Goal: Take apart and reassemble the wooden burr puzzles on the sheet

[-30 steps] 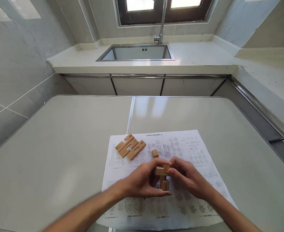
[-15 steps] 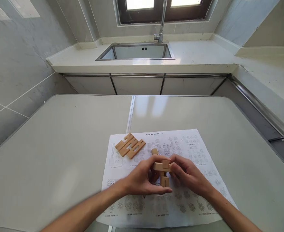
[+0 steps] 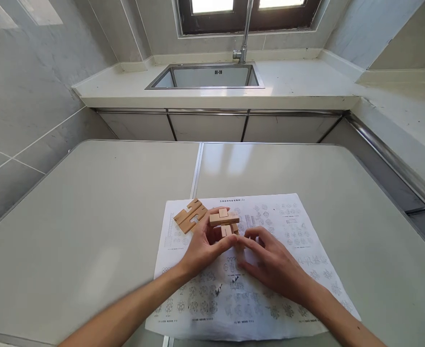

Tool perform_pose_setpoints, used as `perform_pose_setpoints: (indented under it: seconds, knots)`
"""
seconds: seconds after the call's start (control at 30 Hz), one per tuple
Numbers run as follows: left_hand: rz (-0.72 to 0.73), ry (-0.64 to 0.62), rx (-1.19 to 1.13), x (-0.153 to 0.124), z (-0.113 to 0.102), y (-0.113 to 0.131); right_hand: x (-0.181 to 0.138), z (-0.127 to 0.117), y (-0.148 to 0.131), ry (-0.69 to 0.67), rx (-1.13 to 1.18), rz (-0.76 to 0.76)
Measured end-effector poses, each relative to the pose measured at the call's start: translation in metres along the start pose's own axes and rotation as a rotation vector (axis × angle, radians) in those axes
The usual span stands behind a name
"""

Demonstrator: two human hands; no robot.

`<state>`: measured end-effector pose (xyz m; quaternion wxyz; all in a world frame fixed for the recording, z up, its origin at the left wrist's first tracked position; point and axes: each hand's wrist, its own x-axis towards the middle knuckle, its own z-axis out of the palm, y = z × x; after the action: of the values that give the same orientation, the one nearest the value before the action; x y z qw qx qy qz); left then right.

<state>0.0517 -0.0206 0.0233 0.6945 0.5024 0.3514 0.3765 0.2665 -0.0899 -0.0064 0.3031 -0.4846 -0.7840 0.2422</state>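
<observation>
My left hand (image 3: 207, 243) is closed around a partly joined wooden burr puzzle (image 3: 224, 219), its light bars crossing one another. The thumb presses along the near side of the puzzle. At the lower right of it is my right hand (image 3: 270, 260), fingers bent, with the index fingertip by my left thumb. The area between the right index finger and thumb is blurred, so I cannot make out whether a piece is there. Flat notched wooden pieces (image 3: 190, 216) lie just beyond my left hand, which covers part of that spot.
Under both hands lies a large printed sheet (image 3: 288, 284) with puzzle diagrams and small torn spots. It rests on a pale folding table (image 3: 100, 212) with a centre seam. Beyond the table are a counter with a sink (image 3: 205, 87) and a faucet (image 3: 242, 53).
My left hand has carried the puzzle up and to the left, and turned it a little. My right hand has slipped from its right side to below it. The flat piece marked 2 is now hidden.
</observation>
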Motion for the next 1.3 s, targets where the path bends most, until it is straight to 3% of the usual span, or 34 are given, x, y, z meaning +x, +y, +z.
perform_pose_setpoints:
  seconds: [0.13,0.27,0.43,0.6,0.9,1.3]
  knots:
    - [0.001,-0.036,0.068,-0.002,0.001,0.000,-0.001,0.002,0.003,0.003,0.057,0.025]
    - [0.003,-0.063,0.156,-0.005,0.001,-0.001,0.002,-0.006,0.002,0.054,0.331,0.141]
    - [0.042,-0.133,0.218,-0.008,0.002,-0.002,0.004,-0.022,0.001,-0.103,0.905,0.383]
    - [0.138,-0.189,0.304,-0.009,0.003,-0.007,0.004,-0.023,0.007,-0.205,1.170,0.456]
    - [0.255,-0.300,0.439,-0.010,-0.002,-0.017,0.003,-0.020,0.011,-0.233,1.265,0.473]
    - [0.363,-0.304,0.572,-0.010,0.000,-0.017,0.002,-0.018,0.008,-0.225,1.184,0.516]
